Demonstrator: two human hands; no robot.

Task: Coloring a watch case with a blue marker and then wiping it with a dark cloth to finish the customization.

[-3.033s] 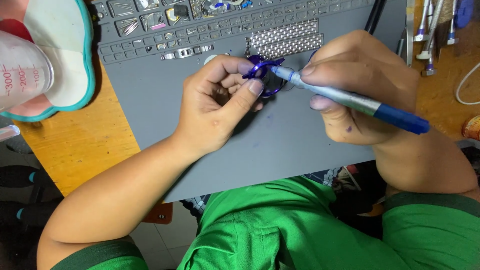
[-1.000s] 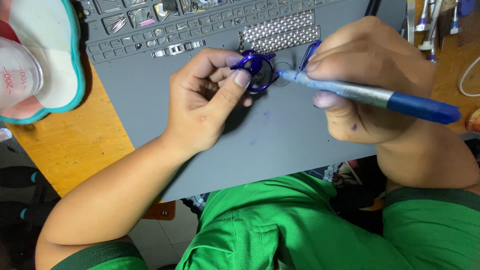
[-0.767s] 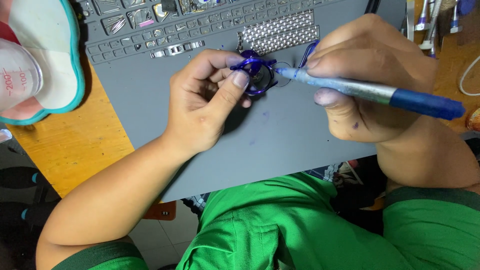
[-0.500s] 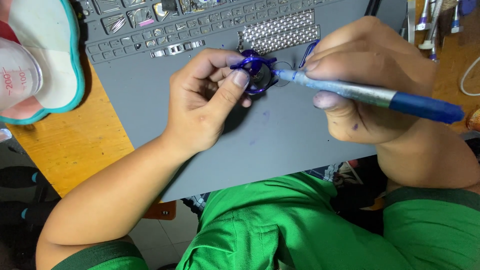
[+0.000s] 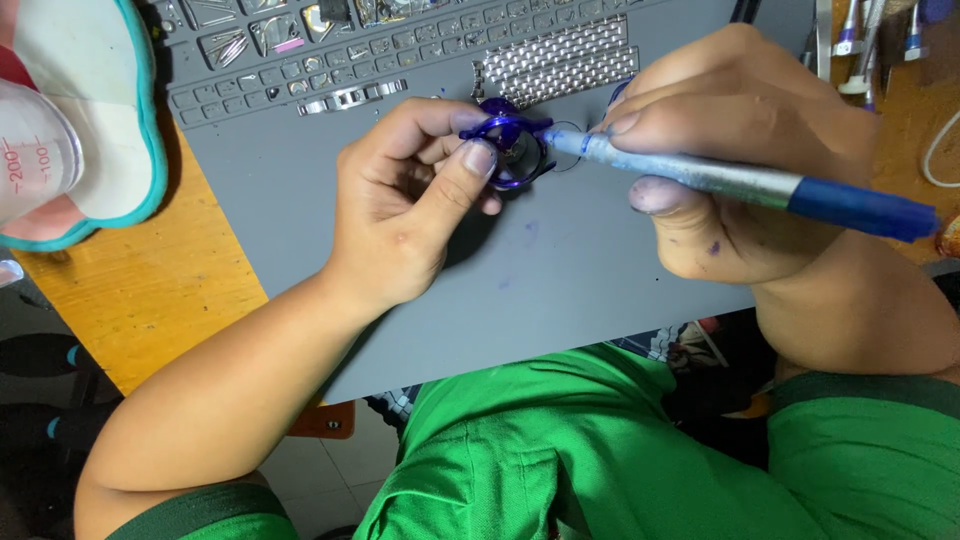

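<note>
Your left hand point(image 5: 405, 215) pinches a small round shiny purple metal part point(image 5: 508, 142) between thumb and fingertips, its grip clamped on the piece just above a grey rubber work mat point(image 5: 560, 270) that covers the orange wooden surface point(image 5: 150, 290). Your right hand point(image 5: 745, 160) is closed around a pen-like tool with a silver barrel and blue end point(image 5: 740, 182), its tip touching the purple part's right side. The part sits near the mat's upper middle, just below a patch of raised silver studs point(image 5: 560, 65). Along the mat's top edge runs a row of small moulded compartments point(image 5: 300, 60) holding tiny bits too small to tell apart. At far left, off the mat, lies a white pad with a teal rim point(image 5: 100, 120), and on it stands a clear plastic measuring cup with red printed markings point(image 5: 30, 150). At upper right, a cluster of slim hand tools point(image 5: 860, 45) rests beside the mat, with a white cable point(image 5: 935, 150) near them. Your green shirt point(image 5: 600, 450) fills the lower frame. Your two hands crowd the part, hiding its underside.
</note>
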